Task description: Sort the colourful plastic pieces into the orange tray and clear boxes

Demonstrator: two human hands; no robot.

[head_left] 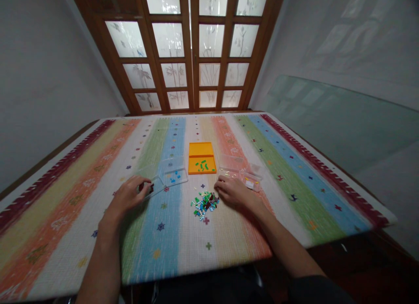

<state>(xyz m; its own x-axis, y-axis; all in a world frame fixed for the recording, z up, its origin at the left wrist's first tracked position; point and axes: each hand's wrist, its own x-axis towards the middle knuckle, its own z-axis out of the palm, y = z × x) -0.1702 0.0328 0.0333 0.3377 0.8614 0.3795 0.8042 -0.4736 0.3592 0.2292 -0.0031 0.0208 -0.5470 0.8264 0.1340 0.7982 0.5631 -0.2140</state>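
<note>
A small heap of mixed coloured pieces [204, 203] lies on the striped cloth [183, 234] between my hands. My left hand [129, 195] rests left of it, fingers pinched at the edge of a clear box [151, 187] holding dark red pieces. My right hand [233, 190] lies just right of the heap, fingers curled at its edge; I cannot make out anything in them. An orange box [202, 157] with green pieces sits behind the heap. A clear box [173, 173] with blue pieces stands to its left.
Two more clear boxes [242, 171] sit behind my right hand, holding pale and yellow pieces. The table's near edge runs below my forearms. A wooden glazed door [193, 50] stands beyond the far edge. A glass sheet [343, 120] leans on the right wall.
</note>
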